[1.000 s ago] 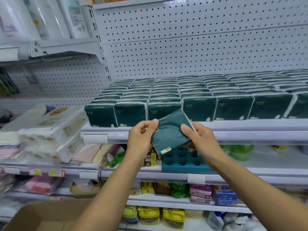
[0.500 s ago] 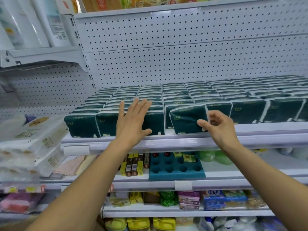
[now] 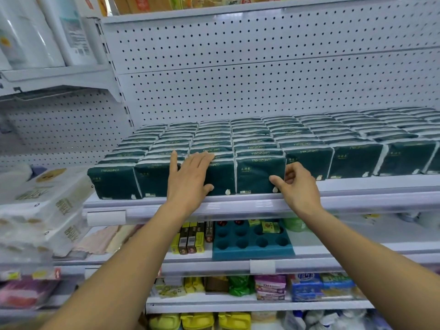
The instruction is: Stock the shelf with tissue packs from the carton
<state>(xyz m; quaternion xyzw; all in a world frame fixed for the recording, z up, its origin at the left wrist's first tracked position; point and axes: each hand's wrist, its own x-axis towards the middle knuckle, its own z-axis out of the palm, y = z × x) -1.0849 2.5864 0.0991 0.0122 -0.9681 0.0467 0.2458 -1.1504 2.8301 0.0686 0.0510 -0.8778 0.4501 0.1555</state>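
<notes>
Here, at a shop shelf (image 3: 262, 203), a person seats a dark green tissue pack (image 3: 259, 175) into the front row of packs standing upright along the shelf's front edge. The pack stands on its lower edge, its broad printed face turned outward and its long axis running side to side along the shelf lip. It lies directly ahead of the right hand (image 3: 301, 186) and just to that grip's left, so this hand is plainly the nearer of the two. The right grip is partly closed: thumb and curled fingers pinch the pack's lower right corner, where it meets the neighbouring pack (image 3: 309, 163) on the far side of the hand. The left hand (image 3: 190, 179) is spread, fingers straight, pressed flat against the faces of the front-row packs just to the left of the pinched pack; this grip is released and clasps nothing, apparently only steadying the row. Behind both grips, further rows of the same packs fill the shelf back to the pegboard wall (image 3: 262, 79). The carton is not in view. By the look of it the pack is almost home, and what remains turns on pushing it straight back, away from the right grip, until its face sits flush with its neighbours.
</notes>
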